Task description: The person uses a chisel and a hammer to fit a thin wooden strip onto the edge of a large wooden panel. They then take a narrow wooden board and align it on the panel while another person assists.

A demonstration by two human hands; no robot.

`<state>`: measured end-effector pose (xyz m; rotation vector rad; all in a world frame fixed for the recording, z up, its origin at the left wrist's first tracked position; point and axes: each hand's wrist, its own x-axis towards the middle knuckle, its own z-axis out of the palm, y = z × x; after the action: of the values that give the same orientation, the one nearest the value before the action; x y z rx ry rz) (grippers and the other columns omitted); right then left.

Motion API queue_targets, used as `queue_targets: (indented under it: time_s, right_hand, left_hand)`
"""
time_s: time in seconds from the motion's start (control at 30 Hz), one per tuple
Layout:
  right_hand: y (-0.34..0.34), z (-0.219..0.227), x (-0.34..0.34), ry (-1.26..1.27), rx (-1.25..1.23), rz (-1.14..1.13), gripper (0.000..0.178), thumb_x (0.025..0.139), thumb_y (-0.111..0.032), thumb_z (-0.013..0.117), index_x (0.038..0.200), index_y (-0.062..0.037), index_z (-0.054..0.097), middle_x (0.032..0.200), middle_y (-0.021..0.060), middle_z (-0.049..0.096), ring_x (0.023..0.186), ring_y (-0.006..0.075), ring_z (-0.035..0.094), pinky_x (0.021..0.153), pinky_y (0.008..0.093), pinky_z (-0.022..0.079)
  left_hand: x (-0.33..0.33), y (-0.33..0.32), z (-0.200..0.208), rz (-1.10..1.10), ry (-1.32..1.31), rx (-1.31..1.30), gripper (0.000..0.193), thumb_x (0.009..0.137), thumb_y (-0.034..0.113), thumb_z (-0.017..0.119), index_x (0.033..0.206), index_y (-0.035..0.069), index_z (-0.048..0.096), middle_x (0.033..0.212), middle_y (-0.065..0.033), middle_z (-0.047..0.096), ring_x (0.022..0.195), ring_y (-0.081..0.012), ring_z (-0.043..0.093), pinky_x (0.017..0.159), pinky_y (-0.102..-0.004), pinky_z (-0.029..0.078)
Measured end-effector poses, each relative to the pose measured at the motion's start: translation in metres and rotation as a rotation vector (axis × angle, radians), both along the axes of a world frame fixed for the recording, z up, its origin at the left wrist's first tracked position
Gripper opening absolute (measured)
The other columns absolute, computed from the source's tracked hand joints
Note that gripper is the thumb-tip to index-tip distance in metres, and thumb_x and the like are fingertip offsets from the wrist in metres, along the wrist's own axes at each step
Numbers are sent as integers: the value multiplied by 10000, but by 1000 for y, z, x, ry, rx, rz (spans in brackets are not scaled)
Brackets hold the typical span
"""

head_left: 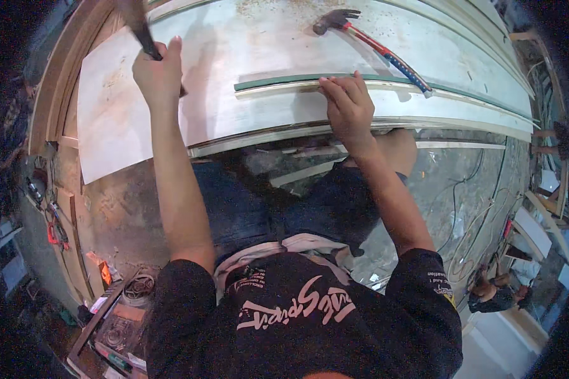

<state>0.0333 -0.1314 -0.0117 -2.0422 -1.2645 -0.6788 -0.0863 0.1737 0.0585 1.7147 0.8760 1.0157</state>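
My left hand (157, 71) is closed around the handle of a dark tool (144, 39), raised over the left part of a white board (202, 69). The tool widens toward the top edge of the view; that end is blurred and cut off, so its exact kind is unclear. My right hand (351, 104) pinches a long thin strip (272, 87), pale with a green edge, which lies lengthwise across the board. Beyond it rests a claw hammer (389, 55) with a dark head and a red and blue patterned handle, untouched.
Long pale strips (474, 31) lie along the far right of the board. Brown planks (60, 82) stand at its left. A crate of tools and coiled wire (138, 287) sits at lower left. Cables (468, 183) trail over the floor. Another person (496, 294) is at lower right.
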Motion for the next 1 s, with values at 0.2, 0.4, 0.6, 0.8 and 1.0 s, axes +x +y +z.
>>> queue_targets:
  time_s: [0.2,0.4,0.6,0.8,1.0]
  right_hand:
    - [2,0,3,-15,33,-32,270,768,-21,639,1020,-106,680,965,76,655,913,278,644,975,540,483]
    - [5,-1,0,10,38,-45,254,716,-14,760,951,-84,692,906,69,648,882,265,649,962,502,490]
    - [-4,1,-2,3,49,-63,264,732,-5,716,980,-93,688,936,50,643,909,254,640,969,491,484]
    - [0,9,-12,29,38,-73,253,721,12,635,963,-56,666,942,79,627,934,280,616,896,426,470]
    - [3,13,-10,65,37,-78,298,696,24,612,987,-37,629,956,95,621,934,294,610,857,415,474]
  left_hand:
    - [-4,-2,-22,-99,603,382,414,785,437,785,813,61,614,642,-60,631,586,-237,608,580,-367,468]
    - [-1,-7,-32,-225,645,477,286,819,330,774,935,94,662,816,-123,682,788,-280,643,701,-388,488]
    - [30,-83,19,-795,320,750,300,850,222,733,1098,63,677,1262,-137,585,1092,-317,584,930,-384,461]
    - [65,-107,-25,-1201,410,410,238,912,162,664,1097,13,679,1006,-134,650,963,-270,625,868,-356,487]
    - [73,-107,-38,-1161,338,44,187,905,182,702,992,23,744,838,-60,632,745,-124,503,690,-276,413]
